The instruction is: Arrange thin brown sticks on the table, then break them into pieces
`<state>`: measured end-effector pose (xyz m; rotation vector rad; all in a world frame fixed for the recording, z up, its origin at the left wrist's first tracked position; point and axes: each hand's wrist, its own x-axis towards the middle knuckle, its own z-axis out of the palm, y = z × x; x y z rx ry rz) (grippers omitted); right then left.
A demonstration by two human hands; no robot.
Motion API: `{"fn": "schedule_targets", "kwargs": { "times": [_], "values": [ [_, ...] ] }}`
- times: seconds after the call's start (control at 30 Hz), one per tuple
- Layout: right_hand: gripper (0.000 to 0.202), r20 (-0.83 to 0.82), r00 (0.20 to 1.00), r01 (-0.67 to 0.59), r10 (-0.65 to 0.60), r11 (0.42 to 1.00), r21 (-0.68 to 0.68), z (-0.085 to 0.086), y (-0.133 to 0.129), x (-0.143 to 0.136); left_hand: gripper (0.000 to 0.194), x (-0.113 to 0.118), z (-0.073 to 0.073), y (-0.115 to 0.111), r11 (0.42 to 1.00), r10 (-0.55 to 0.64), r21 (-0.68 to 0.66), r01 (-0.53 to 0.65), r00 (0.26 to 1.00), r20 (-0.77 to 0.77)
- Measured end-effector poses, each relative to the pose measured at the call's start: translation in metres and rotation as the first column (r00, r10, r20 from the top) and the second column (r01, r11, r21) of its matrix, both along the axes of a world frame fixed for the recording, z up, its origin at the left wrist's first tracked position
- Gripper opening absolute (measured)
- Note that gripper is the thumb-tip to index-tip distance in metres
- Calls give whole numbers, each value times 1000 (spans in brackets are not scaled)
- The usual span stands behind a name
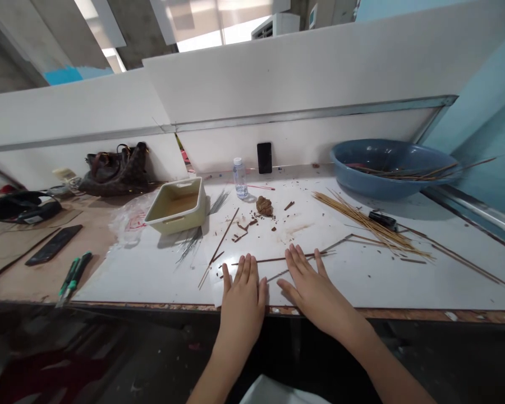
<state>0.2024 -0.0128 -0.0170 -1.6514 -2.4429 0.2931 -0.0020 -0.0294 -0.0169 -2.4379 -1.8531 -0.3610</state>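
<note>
My left hand (pixel 242 294) lies flat, fingers stretched forward, near the front edge of the white board. Palm down beside it, my right hand (pixel 313 289) has its thumb spread from the fingers. A thin brown stick (pixel 273 260) runs crosswise at the fingertips of both hands, its ends partly under them; it looks coated in brown paste. Just beyond, a lump of brown paste (pixel 264 206) sits among crumbs and short broken pieces (pixel 243 229). A bent grey strip (pixel 336 243) reaches out from near my right fingers. Left of my hands lies another coated stick (pixel 225 238).
A bundle of thin bamboo sticks (pixel 362 221) lies at right, by a blue basin (pixel 387 188). At left are a cream tub (pixel 180 224) of brownish liquid, thin wires (pixel 191 244), pliers (pixel 73 278) and a handbag (pixel 118 171). Behind stand a bottle (pixel 240 179) and phone (pixel 265 157).
</note>
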Motion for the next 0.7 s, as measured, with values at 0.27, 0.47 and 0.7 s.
{"fn": "schedule_targets", "kwargs": {
  "times": [0.27, 0.47, 0.7],
  "values": [
    [87, 22, 999, 42, -41, 998, -48, 8, 28, -8, 52, 4, -1, 28, 998, 62, 9, -62, 998, -5],
    [87, 25, 993, 115, -116, 993, 8, 1, 7, -14, 55, -3, -7, 14, 999, 19, 37, -18, 1000, -11],
    [86, 40, 995, 93, -93, 996, -3, 3, 1, -9, 54, -11, 3, 6, 1000, 3, -31, -4, 999, -45]
  ]
}}
